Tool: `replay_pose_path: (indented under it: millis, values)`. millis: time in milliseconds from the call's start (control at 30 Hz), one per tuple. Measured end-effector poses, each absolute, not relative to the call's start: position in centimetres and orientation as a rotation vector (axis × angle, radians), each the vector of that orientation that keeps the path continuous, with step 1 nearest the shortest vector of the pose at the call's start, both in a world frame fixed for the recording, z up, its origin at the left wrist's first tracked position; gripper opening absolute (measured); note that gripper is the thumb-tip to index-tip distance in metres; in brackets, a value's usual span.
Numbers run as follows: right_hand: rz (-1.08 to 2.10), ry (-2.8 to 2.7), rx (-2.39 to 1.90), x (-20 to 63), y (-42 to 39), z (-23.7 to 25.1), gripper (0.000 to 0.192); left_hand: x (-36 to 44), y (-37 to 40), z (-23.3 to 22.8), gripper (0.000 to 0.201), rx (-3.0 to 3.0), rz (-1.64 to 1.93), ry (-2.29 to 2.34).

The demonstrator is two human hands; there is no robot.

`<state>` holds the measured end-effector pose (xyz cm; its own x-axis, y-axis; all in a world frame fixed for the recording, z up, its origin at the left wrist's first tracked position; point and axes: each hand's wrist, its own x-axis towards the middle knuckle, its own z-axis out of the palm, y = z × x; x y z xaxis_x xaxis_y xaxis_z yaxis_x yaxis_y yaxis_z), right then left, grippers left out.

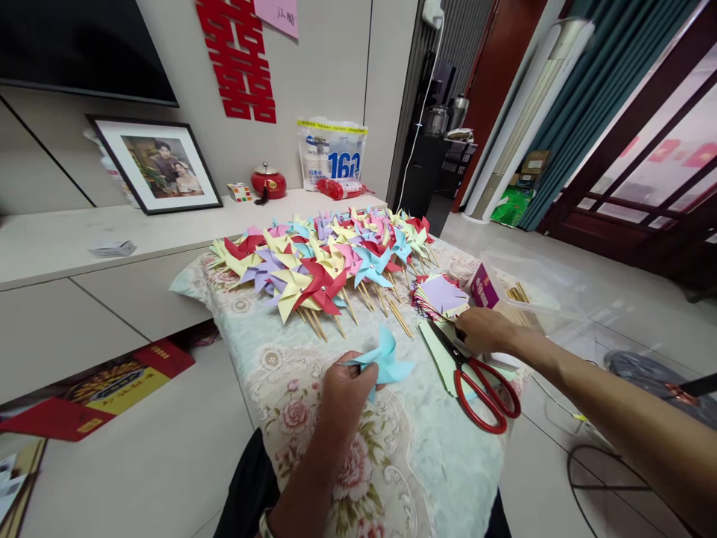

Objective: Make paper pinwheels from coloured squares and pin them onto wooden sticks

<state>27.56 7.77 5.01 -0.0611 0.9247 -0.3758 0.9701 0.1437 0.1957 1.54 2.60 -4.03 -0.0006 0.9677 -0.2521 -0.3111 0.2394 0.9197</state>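
My left hand pinches a light blue paper pinwheel that has no stick on it, held over the near part of the table. My right hand reaches over the right side, above the scissors' blades; its fingertips are hidden, so what they touch does not show. Red-handled scissors lie on pale green paper. Just behind that hand is a stack of cut paper squares, a lilac one on top. Several finished pinwheels on sticks cover the far half of the table, with loose wooden sticks nearby.
The table wears a floral cloth. At its right edge stands a clear plastic box holding sticks. Behind, a white cabinet top carries a framed photo, a puzzle cube, a red pot and a bag of cups.
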Motion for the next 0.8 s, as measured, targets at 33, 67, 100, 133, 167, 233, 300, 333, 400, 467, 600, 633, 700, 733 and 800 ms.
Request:
replay_pose_path:
  millis: [33,67,100,133,167,233,300,333,400,467,600,633,700,733,800]
  values:
    - [-0.144,2.022,1.811,27.6,7.9,4.9,0.023,1.5,2.6,-4.0,0.014,0.78,1.185,1.116]
    - [-0.136,2.025,1.812,27.6,8.1,4.8,0.024,1.5,2.6,-3.9,0.014,0.783,1.185,1.116]
    - [-0.129,2.03,1.818,27.6,8.3,4.6,0.024,1.5,2.6,-3.8,0.014,0.786,1.183,1.116]
    - [-0.123,2.037,1.828,27.5,8.4,4.5,0.025,1.5,2.6,-3.8,0.014,0.79,1.18,1.114]
    - [-0.12,2.044,1.837,27.5,8.5,4.5,0.025,1.5,2.6,-3.8,0.014,0.794,1.175,1.113]
    - [-0.124,2.067,1.847,27.2,8.5,4.6,0.025,1.5,2.6,-3.9,0.015,0.795,1.169,1.114]
    - [-0.134,2.094,1.85,27.0,8.2,5.0,0.024,1.5,2.6,-4.0,0.015,0.793,1.169,1.118]
    - [-0.137,2.108,1.852,27.0,7.9,5.4,0.024,1.5,2.6,-4.0,0.015,0.793,1.17,1.118]
    - [-0.123,2.133,1.871,27.3,6.8,6.3,0.024,1.5,2.6,-4.0,0.016,0.796,1.173,1.116]
    - [-0.074,2.137,1.924,28.2,5.2,7.2,0.026,1.5,2.6,-4.1,0.015,0.8,1.172,1.11]
    - [-0.016,1.999,2.077,31.7,1.8,7.4,0.02,1.4,2.5,-3.9,0.014,0.823,1.157,1.105]
    - [-0.027,1.959,2.106,32.7,1.1,7.0,0.018,1.4,2.4,-3.8,0.014,0.827,1.154,1.106]
    - [-0.07,1.93,2.13,34.3,0.1,6.0,0.024,1.3,2.3,-3.6,0.013,0.835,1.153,1.099]
    - [-0.101,1.93,2.139,34.8,-0.3,5.4,0.027,1.3,2.2,-3.4,0.012,0.837,1.154,1.094]
    - [-0.187,1.976,2.168,35.2,-0.7,4.3,0.027,1.4,2.1,-3.0,0.012,0.835,1.157,1.084]
